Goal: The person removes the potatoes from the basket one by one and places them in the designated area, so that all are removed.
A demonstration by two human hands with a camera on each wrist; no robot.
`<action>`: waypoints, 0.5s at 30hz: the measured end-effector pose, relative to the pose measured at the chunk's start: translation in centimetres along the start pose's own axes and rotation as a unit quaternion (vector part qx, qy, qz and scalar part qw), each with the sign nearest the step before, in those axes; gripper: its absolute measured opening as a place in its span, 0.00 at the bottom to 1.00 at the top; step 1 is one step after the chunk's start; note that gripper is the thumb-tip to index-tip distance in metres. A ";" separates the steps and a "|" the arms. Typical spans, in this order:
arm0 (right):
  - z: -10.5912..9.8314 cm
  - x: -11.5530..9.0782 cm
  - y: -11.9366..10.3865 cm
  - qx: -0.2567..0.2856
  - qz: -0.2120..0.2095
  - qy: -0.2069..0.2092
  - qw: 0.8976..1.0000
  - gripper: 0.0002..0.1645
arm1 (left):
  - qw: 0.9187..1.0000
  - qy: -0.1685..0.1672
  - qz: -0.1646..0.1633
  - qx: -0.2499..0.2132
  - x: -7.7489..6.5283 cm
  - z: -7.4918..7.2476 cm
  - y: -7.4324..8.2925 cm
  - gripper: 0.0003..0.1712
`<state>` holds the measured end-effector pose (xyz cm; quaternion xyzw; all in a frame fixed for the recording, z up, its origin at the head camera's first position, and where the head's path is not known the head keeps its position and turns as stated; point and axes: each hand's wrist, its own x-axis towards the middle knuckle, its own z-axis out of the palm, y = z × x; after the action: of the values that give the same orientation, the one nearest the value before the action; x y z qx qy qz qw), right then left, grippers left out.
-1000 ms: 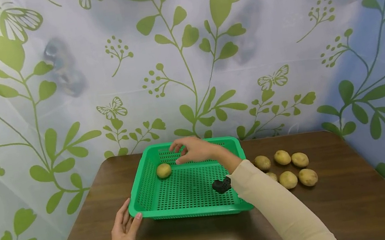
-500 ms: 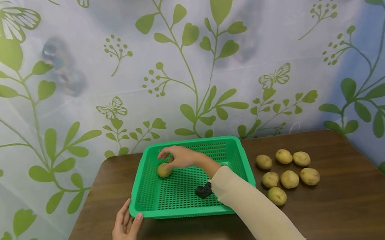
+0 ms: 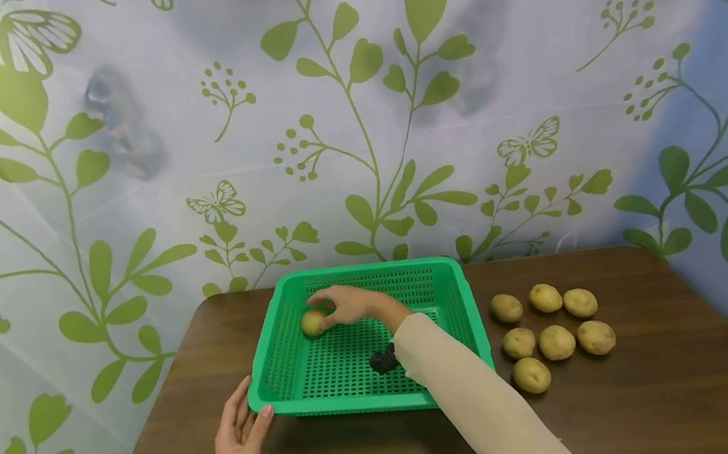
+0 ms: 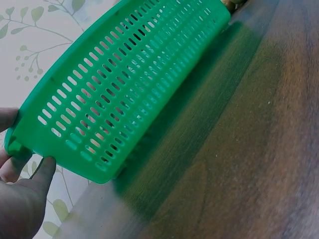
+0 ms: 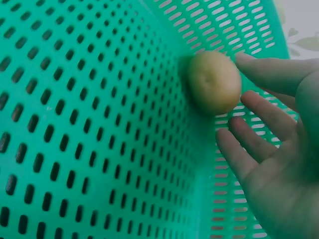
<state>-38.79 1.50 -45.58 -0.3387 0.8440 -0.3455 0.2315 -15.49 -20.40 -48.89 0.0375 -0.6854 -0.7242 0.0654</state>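
A green plastic basket with slotted walls stands on the wooden table. My left hand grips its front left corner; in the left wrist view the thumb presses the outside below the rim. Inside the basket, toward the back left, lies one yellow potato. My right hand reaches in over that potato from the right. The right wrist view has the thumb and fingers spread beside the potato, fingertips right at its skin and not curled round it.
Several potatoes lie in loose rows on the table, right of the basket. A black wrist device hangs under my right sleeve. Behind the table's far edge rises a curtain printed with leaves and butterflies.
My right hand has moved left and down, from above the basket's middle to the potato inside. The left hand keeps its grip on the corner. The head view has shifted slightly.
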 end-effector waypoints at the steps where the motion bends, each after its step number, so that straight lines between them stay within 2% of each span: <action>1: 0.1 0.1 0.1 -0.003 0.001 -0.006 1.000 0.36 | 1.000 0.001 0.001 0.000 -0.1 -0.1 0.1 0.38; 6: 0.4 0.2 0.3 -0.023 0.001 -0.014 1.000 0.39 | 1.000 0.001 0.009 -0.003 -0.2 -0.1 0.2 0.38; 12: 0.9 0.6 0.4 -0.122 -0.037 -0.009 0.992 0.35 | 1.000 0.000 -0.002 -0.005 -0.1 -0.1 0.0 0.37; 15: 1.2 0.8 0.3 -0.147 -0.033 -0.011 0.989 0.33 | 1.000 0.000 0.000 -0.008 -0.1 -0.1 -0.1 0.37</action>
<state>-38.72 0.57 -46.73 -0.4007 0.8713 -0.2215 0.1766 -15.37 -20.46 -49.03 0.0372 -0.6797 -0.7296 0.0658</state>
